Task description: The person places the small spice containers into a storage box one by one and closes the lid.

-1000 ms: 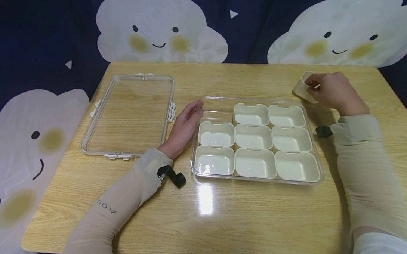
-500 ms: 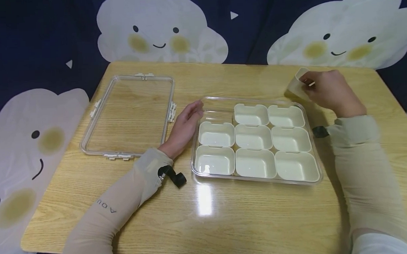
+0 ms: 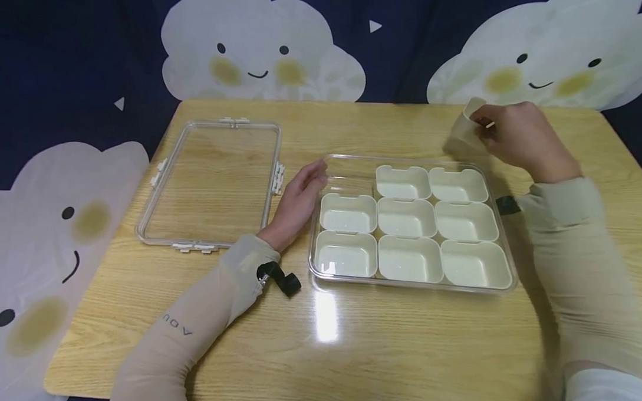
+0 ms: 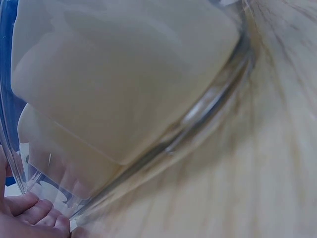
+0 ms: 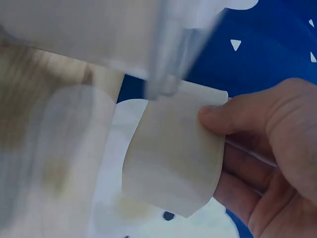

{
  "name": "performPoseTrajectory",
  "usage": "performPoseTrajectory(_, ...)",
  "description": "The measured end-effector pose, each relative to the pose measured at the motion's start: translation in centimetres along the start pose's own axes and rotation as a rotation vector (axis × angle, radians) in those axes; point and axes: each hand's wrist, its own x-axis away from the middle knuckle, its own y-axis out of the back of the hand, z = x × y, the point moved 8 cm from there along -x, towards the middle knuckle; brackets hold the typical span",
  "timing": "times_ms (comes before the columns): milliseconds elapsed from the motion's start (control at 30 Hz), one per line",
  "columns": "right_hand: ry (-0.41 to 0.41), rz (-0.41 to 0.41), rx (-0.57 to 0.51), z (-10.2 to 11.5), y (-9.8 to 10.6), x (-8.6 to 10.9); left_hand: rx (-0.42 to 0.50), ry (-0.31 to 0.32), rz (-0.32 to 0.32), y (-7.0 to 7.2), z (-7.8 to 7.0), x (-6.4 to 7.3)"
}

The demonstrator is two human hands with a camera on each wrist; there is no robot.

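Observation:
A clear plastic box (image 3: 413, 288) sits on the wooden table with several cream cups, such as the front-middle cup (image 3: 410, 262), in rows inside it. Its back-left spot holds no cup. At the box's left side, my left hand (image 3: 297, 202) grips the wall near the back corner; in the left wrist view its fingers (image 4: 37, 210) curl against the clear wall. Beyond the back-right corner, my right hand (image 3: 526, 140) holds a loose cream cup (image 3: 463, 130), tilted. The right wrist view shows my thumb on this cup (image 5: 173, 153), other fingers behind it.
Left of the box lies a clear rectangular lid (image 3: 207, 181) with white clips along its sides. The wooden table (image 3: 400, 351) extends around both. A dark blue cloth with smiling clouds (image 3: 262, 49) hangs behind the table.
My right hand has lifted and moved left with the cup, toward the box's back-right corner. The left hand keeps its place on the box. The head view has shifted slightly.

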Motion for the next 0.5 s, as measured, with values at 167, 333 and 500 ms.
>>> performPoseTrajectory(167,0.052,-0.015,0.028,1.5,1.2,-0.5,0.023,-0.006,0.005,0.0,-0.1,0.0)
performPoseTrajectory(333,0.122,-0.051,0.049,3.7,2.5,-1.1,0.026,-0.013,0.004,0.0,-0.2,0.0)
performPoseTrajectory(500,0.164,-0.063,0.050,5.8,3.3,-1.6,0.017,-0.011,0.004,0.0,-0.1,0.0)
